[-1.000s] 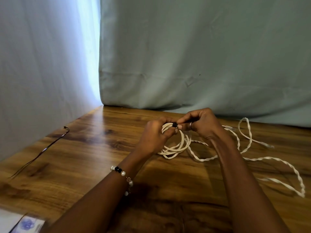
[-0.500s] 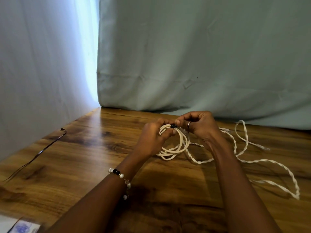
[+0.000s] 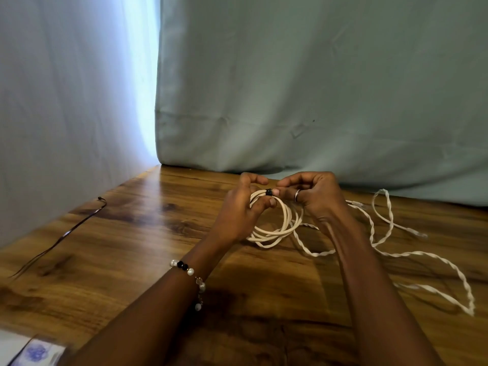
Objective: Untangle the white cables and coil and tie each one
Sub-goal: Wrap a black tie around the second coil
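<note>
Head camera, looking down: your left hand (image 3: 237,215) grips the round coil of smooth white cable (image 3: 274,228), fingers curled round its upper strands, while your right hand (image 3: 314,196) pinches the small black tie band (image 3: 268,192) wrapped at the coil's top, thumb and fingertip closed tight on it. The coil hangs between both hands, its lower loops brushing the glossy brown wooden table (image 3: 132,233). Just right of the grip, a second, twisted white cable (image 3: 396,256) sprawls loose across the boards, one stretch running under your right wrist and close to the coil. Well left of the grip lies a thin dark wire (image 3: 66,233); a pale green cloth backdrop (image 3: 317,88) hangs behind.

The tie looks nearly done, though whether it is secured cannot be told. Ease the left hand's hold too soon and the loops may spring apart. Pull the coil away carelessly and it could drag the twisted cable along, snagging the two together.
</note>
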### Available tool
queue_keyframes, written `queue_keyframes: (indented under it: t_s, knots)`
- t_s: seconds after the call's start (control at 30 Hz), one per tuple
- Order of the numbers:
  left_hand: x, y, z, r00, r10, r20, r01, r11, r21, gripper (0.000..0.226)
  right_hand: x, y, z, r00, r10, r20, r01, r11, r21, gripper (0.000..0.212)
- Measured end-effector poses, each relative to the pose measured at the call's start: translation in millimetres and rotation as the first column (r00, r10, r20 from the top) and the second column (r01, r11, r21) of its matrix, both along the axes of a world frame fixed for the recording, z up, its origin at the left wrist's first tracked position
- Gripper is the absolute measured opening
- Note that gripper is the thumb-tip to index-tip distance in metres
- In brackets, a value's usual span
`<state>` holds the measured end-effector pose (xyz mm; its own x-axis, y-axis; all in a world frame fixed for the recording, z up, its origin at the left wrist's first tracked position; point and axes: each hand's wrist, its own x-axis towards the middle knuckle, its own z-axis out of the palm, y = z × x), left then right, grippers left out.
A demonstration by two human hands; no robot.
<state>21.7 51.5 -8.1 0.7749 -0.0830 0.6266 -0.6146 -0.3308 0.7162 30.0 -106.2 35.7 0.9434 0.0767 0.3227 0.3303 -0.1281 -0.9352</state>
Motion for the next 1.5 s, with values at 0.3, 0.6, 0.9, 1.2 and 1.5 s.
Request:
queue_keyframes:
  t_s: [0.3,0.6,0.9,1.2,1.5]
  knots:
    - [-1,-2,-2,1.0,-0.001,0.013,0.002,0.999,-0.039,0.033,-2,-5,0,0.992,0.126,-0.007,-0.125,0.988,0.095,0.029]
    - [-4,-7,-3,0.999,-0.026,-0.032,0.025,0.999,-0.03,0.037,4,-6,-5,0.989,0.134,-0.069,-0.127,0.987,0.096,0.024]
    - [-1,-8,1,0.984,-0.117,-0.137,0.089,0.977,-0.192,0.039,-3,-10,-3,0.972,0.223,-0.073,-0.199,0.948,0.249,0.037]
    - [-32,-31,22,0.88,-0.412,-0.236,0.268,0.842,-0.469,0.052,-46,-46,-5,0.99,0.099,0.098,-0.107,0.991,0.081,0.044]
    - [-89,-125,33,0.781,-0.577,-0.239,0.288,0.672,-0.682,0.029,-111,-123,8,0.987,-0.13,0.098,0.091,0.941,0.326,0.054]
